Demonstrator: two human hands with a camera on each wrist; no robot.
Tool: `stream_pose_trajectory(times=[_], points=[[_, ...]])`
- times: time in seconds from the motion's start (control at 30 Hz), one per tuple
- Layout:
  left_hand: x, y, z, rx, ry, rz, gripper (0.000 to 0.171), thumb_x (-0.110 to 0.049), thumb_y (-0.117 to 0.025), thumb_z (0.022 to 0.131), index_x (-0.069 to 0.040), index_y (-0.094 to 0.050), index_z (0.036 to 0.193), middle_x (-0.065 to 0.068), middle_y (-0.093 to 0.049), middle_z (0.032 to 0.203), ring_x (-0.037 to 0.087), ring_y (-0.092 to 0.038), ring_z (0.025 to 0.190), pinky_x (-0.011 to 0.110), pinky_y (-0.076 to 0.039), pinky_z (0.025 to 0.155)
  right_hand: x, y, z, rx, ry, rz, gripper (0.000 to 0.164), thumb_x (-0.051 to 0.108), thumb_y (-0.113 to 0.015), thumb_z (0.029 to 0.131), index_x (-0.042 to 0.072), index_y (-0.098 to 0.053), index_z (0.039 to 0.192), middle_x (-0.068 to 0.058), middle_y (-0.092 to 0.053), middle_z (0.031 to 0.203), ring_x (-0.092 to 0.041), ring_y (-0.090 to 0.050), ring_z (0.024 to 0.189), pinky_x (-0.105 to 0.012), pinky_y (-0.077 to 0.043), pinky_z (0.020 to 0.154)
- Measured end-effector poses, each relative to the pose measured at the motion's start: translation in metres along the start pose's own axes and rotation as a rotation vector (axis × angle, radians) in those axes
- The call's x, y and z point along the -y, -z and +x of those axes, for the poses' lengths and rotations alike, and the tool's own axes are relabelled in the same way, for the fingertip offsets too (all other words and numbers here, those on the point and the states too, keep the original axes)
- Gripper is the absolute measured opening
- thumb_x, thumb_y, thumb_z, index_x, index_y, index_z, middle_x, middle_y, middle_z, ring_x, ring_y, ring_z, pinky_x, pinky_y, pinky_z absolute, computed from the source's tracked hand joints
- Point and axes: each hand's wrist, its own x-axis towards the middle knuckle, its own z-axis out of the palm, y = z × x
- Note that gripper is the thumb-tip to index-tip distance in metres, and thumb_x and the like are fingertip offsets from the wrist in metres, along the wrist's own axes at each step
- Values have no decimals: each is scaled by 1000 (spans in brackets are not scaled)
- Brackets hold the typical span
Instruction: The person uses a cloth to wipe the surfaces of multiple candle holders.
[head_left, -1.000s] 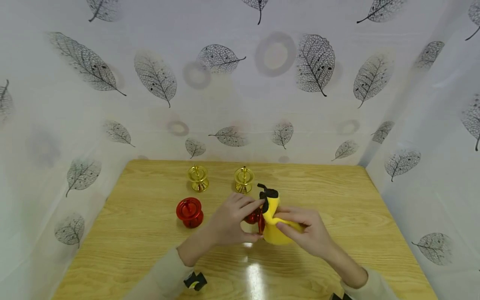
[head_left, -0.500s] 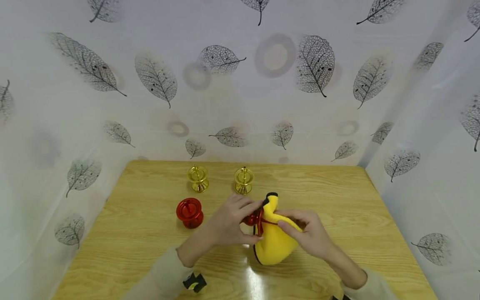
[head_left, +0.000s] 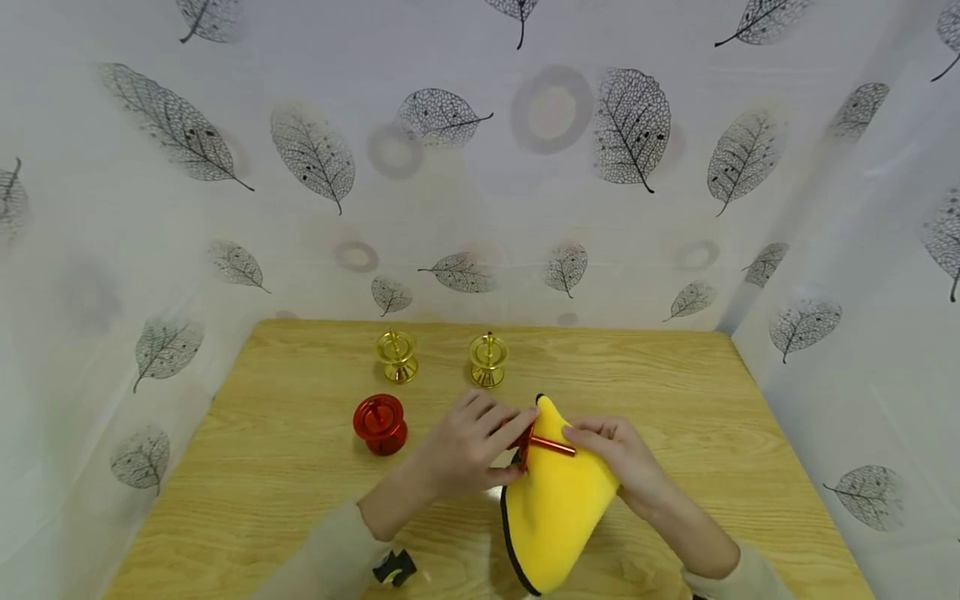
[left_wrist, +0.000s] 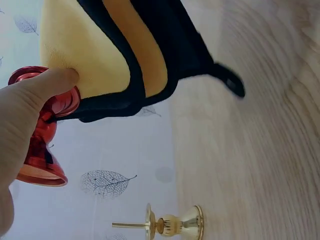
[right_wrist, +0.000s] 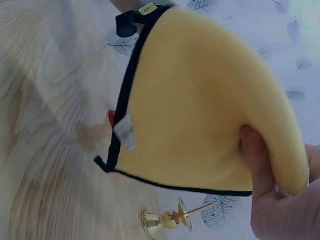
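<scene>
My left hand (head_left: 465, 450) grips a shiny red candle holder (left_wrist: 45, 165) tipped on its side above the table. Its thin spike (head_left: 555, 446) points right, across a yellow cloth (head_left: 562, 517) with black edging. The cloth lies against the holder's dish, and in the left wrist view my left thumb overlaps both. My right hand (head_left: 633, 462) pinches the cloth near its upper right edge, and the rest hangs down in loose folds. In the right wrist view the cloth (right_wrist: 200, 100) hides nearly all of the red holder.
A second red candle holder (head_left: 380, 425) stands upright to the left of my left hand. Two gold candle holders (head_left: 396, 357) (head_left: 488, 360) stand behind on the wooden table (head_left: 285, 500). A leaf-patterned curtain (head_left: 480, 208) closes off the back and sides.
The cloth has opened out and swung down towards the table's front, uncovering the red spike. My right hand has shifted its hold on the cloth. My left hand stays nearly in place with the holder.
</scene>
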Motion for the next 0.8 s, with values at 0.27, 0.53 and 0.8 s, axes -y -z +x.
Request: stream_pose_trajectory(times=[0.27,0.53,0.8], points=[[1,1,-4,100,82,-117,78,-51,-95,69,-6,-71,129,-1,-75,107,15,-67,94,29,-57,87,-2,-2,-2,-38,260,-306,29,8,-59,107,-12,-70,125,10,-81,110,-8,-77,93,-27,-64,80],[3,8,-6,202,218,-319,85,-45,-100,64,-3,-70,132,5,-77,118,19,-70,106,33,-58,97,-10,-6,-1,21,752,-687,35,-13,-68,92,4,-79,120,-16,-78,123,-17,-77,112,-24,-63,89],[6,6,-8,215,205,-298,83,-46,-99,65,-2,-71,129,5,-76,114,18,-71,102,32,-59,93,-12,-12,3,-70,944,-977,30,-3,-84,83,9,-83,110,-13,-80,113,-25,-80,95,-16,-61,86]])
